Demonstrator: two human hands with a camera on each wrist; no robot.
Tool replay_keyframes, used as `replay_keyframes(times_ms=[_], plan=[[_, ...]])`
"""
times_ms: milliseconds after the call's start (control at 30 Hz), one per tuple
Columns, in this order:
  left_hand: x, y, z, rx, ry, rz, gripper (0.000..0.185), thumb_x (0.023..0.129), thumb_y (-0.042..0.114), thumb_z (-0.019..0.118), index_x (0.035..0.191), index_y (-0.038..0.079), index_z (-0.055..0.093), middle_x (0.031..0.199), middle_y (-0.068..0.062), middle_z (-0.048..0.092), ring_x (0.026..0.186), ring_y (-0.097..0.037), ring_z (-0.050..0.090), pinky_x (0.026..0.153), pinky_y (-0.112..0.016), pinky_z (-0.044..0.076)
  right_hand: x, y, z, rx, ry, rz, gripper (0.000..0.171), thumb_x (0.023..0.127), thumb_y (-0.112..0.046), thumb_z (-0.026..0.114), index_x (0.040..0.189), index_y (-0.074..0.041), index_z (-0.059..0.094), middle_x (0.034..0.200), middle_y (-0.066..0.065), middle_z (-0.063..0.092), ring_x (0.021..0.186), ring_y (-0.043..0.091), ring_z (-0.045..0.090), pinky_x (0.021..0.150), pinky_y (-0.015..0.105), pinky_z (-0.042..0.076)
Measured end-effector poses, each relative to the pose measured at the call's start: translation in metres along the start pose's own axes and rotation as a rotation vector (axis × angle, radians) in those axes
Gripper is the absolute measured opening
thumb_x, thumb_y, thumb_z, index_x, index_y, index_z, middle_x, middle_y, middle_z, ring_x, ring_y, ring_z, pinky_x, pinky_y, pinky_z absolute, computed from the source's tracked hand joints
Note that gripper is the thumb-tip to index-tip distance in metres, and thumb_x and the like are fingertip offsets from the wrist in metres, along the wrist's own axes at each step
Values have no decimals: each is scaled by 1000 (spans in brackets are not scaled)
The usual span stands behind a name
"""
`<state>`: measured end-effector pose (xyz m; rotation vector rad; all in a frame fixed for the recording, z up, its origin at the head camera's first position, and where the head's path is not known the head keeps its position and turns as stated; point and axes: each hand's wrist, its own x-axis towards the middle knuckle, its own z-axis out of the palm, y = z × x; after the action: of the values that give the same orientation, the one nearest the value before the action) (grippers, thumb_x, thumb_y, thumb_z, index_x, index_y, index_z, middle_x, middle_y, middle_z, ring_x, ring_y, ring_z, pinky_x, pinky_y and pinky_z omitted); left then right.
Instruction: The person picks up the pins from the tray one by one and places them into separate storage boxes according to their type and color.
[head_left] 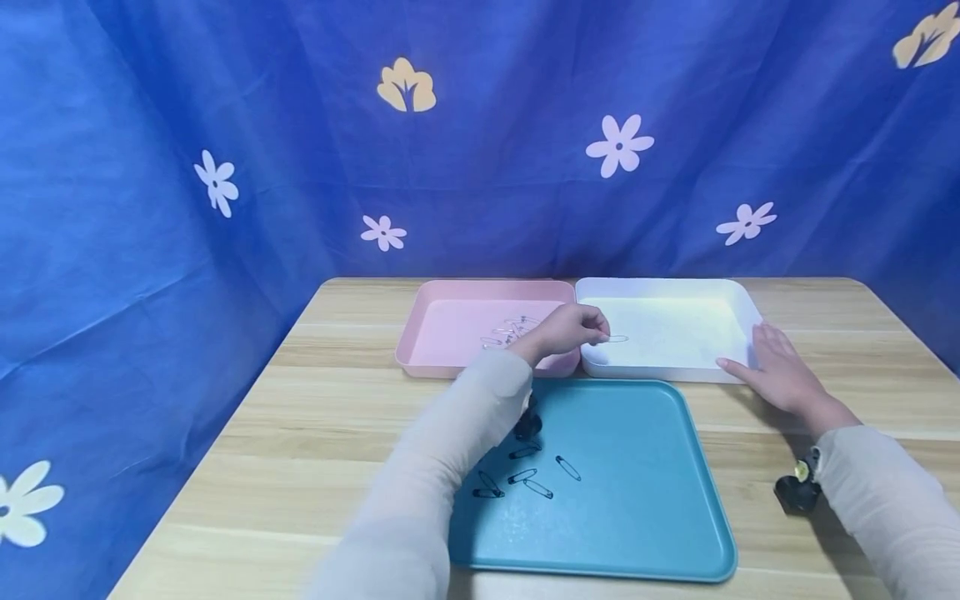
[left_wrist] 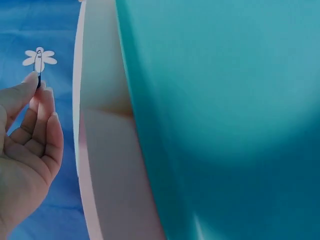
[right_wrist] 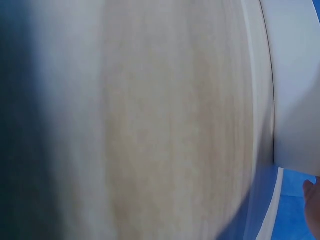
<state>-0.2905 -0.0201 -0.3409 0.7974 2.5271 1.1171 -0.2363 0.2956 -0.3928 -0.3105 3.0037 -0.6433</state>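
Safety pin over the white tray

Your left hand (head_left: 567, 332) pinches a safety pin (head_left: 617, 338) (silver) above the white tray (head_left: 670, 294); your right hand (head_left: 780, 372) rests flat, fingers straight, against its rim.

A rectangular wooden table (head_left: 315, 433) carries three trays: a pink plastic tray (head_left: 450, 325) at the back left, a white plastic tray (head_left: 675, 329) touching its right side, and a teal plastic tray (head_left: 630, 492) in front of both. Black safety pins (head_left: 525, 479) lie in the teal tray's left half; silver safety pins (head_left: 506, 332) lie in the pink tray.
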Motion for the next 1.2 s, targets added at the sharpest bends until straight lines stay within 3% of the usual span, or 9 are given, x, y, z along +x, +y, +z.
replay_keyframes(times_ms=[467,667,800,833,900,1033,1067,1200], plan=[[35,13,29,-58,83,-54,4,80,11,61,81,9,64,69,2,59,63,-7,52,55,-15,39,-2,1,1,0,-3,21,92,85,-53,37,128,17,-5,132,36,-6,122,43,-10,95,57,-2],[48,16,38,45,82,-102,6,81,11,59,81,10,65,68,4,58,63,-7,49,56,-14,37,-2,2,2,-4,-9,35,92,85,-54,37,128,15,-5,133,35,-7,123,42,-11,94,58,-1],[60,9,46,102,65,-165,7,81,11,60,79,13,66,73,4,60,67,-11,50,61,-18,40,-1,2,4,-1,-13,37,92,85,-54,37,129,15,-6,134,34,-7,123,42,-12,94,58,-1],[68,-3,53,111,86,-144,8,80,12,60,76,15,66,70,6,59,65,-10,49,60,-18,38,-1,1,4,0,-15,37,92,85,-54,37,129,15,-6,134,34,-7,123,42,-12,94,58,-1],[73,-8,58,130,93,-177,10,79,10,60,73,16,66,72,7,60,68,-11,49,63,-18,39,-1,1,4,-6,-17,37,92,85,-54,36,129,15,-6,133,35,-7,123,43,-11,94,58,0],[70,-9,66,113,136,-268,12,78,10,59,69,15,66,71,7,59,70,-10,49,64,-17,40,-1,1,4,-17,-20,39,92,85,-54,35,128,16,-6,133,35,-7,122,43,-11,94,58,0],[62,3,64,117,127,-317,12,79,8,59,71,12,66,73,5,59,73,-11,50,66,-18,41,-1,1,4,-19,-20,39,92,85,-54,35,128,16,-6,133,35,-6,122,43,-10,94,58,-1],[52,13,67,174,177,-342,13,79,9,59,70,13,67,69,7,58,71,-8,50,65,-15,39,0,1,3,-17,-23,39,92,85,-54,36,128,16,-5,133,35,-7,122,43,-11,94,58,-1]])
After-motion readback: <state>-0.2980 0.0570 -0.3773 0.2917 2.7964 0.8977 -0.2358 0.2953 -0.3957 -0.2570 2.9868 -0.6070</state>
